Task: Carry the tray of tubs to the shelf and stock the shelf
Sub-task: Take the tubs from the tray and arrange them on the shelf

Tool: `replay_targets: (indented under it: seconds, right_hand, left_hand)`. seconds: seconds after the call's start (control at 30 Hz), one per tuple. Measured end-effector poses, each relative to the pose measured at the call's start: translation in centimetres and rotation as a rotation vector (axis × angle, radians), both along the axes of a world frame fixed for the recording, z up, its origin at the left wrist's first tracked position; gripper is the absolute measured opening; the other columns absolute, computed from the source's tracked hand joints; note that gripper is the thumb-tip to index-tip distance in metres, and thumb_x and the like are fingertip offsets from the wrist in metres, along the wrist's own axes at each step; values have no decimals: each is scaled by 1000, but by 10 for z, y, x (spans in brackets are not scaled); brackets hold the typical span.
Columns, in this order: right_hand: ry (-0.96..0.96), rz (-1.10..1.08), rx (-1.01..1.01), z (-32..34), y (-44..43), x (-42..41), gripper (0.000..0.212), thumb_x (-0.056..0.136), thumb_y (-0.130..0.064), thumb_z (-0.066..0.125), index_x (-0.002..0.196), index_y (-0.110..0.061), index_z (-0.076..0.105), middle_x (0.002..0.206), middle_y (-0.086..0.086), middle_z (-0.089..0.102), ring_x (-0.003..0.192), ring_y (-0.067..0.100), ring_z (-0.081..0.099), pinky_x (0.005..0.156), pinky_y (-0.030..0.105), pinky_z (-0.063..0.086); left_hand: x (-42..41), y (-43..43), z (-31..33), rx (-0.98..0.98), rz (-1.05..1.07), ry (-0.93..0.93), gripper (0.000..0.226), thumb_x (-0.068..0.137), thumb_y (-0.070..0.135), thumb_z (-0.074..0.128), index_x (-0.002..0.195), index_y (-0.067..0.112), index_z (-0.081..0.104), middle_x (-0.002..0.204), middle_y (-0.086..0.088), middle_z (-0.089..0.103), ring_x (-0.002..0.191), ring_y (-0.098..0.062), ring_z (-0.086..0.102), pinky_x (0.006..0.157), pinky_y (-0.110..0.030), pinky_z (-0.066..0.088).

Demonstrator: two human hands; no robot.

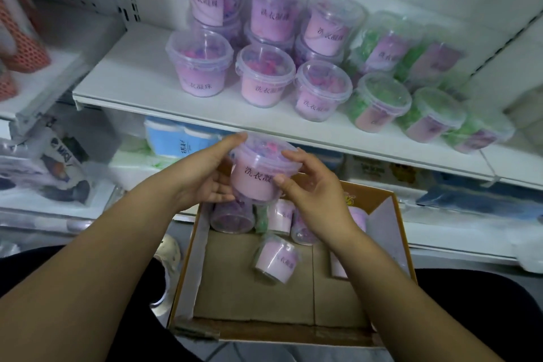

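Forearms (102,258) cross the tray (188,273) as my left grip (205,173) and right grip (311,185) clasp one pink tub (257,156) upright, likely squaring its label (255,182) for the shelf (132,79).

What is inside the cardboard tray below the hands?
The cardboard tray holds loose tubs: one tipped over near the middle, others along the far wall. The held tub and right hand cover part of that row, so their number is unclear.

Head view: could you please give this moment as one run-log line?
left hand + right hand: holding clear plastic pink-labelled tub above brown cardboard tray | tray: more tubs inside | white shelf: partly stocked
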State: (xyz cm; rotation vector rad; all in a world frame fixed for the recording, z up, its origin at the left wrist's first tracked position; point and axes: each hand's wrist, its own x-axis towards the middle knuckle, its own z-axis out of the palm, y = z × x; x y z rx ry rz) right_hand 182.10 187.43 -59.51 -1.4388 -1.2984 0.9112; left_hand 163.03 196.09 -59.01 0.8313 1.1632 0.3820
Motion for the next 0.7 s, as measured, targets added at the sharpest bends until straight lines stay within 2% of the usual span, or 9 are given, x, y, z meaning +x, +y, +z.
replay_targets:
  seconds: [0.07, 0.1, 0.23, 0.33, 0.4, 0.5, 0.6, 0.7]
  right_hand:
    - [29, -26, -19, 8, 10, -4, 32, 85, -10, 76, 111, -27, 68, 115, -7, 70, 110, 10, 64, 93, 31, 54]
    - [26, -37, -25, 12, 15, -6, 32, 85, -9, 76, 112, -24, 68, 111, -5, 71, 105, 10, 66, 89, 27, 54]
    - [63, -96, -23, 18, 23, -12, 28, 90, -11, 70, 118, -8, 65, 112, 4, 72, 104, 15, 68, 92, 29, 56]
    - [31, -103, -33, 17, 27, -14, 20, 93, -19, 68, 112, -21, 66, 106, -2, 73, 100, 13, 69, 91, 33, 57]
    - [-11, -112, -27, 17, 30, -14, 17, 94, -27, 67, 110, -31, 65, 105, -3, 74, 98, 11, 70, 90, 34, 57]
    - [-35, -147, -31, 21, 36, -16, 18, 95, -35, 63, 112, -31, 64, 104, -1, 75, 97, 9, 70, 86, 26, 56]
    - [-86, -121, -44, 28, 44, -20, 29, 96, -41, 60, 121, -27, 63, 105, -2, 74, 97, 6, 70, 81, 18, 54]
    - [-164, -88, -44, 38, 50, -22, 25, 97, -45, 57, 117, -32, 64, 100, -7, 74, 91, 1, 68, 77, 18, 50]
  left_hand:
    - [-4, 1, 3, 1, 10, -25, 72, 76, 79, 56, 104, 12, 58, 76, -10, 61, 60, -21, 59, 60, -30, 51]
    - [-7, 2, 4, 14, 16, -40, 75, 75, 81, 55, 105, 12, 58, 74, -9, 61, 59, -20, 58, 60, -30, 50]
    - [-16, 6, 5, 105, -8, -77, 71, 68, 80, 61, 95, 14, 60, 70, -4, 59, 60, -17, 55, 63, -30, 53]
    - [-20, 6, 2, 158, -32, -70, 69, 61, 77, 71, 97, 17, 67, 75, -1, 63, 67, -15, 57, 69, -31, 53]
    - [-22, 6, 0, 213, -65, -48, 62, 62, 73, 75, 99, 23, 70, 84, 5, 71, 83, -13, 63, 81, -32, 50]
    - [-22, 6, 2, 240, -62, -64, 67, 59, 62, 86, 108, 20, 64, 107, 3, 76, 109, -14, 66, 95, -37, 47]
    - [-21, 5, 6, 247, 4, -142, 60, 60, 44, 91, 101, 16, 56, 108, -8, 76, 107, -20, 70, 97, -40, 52]
    - [-24, 5, 10, 301, 72, -177, 64, 55, 47, 91, 98, 16, 55, 102, -10, 77, 101, -22, 73, 91, -37, 56]
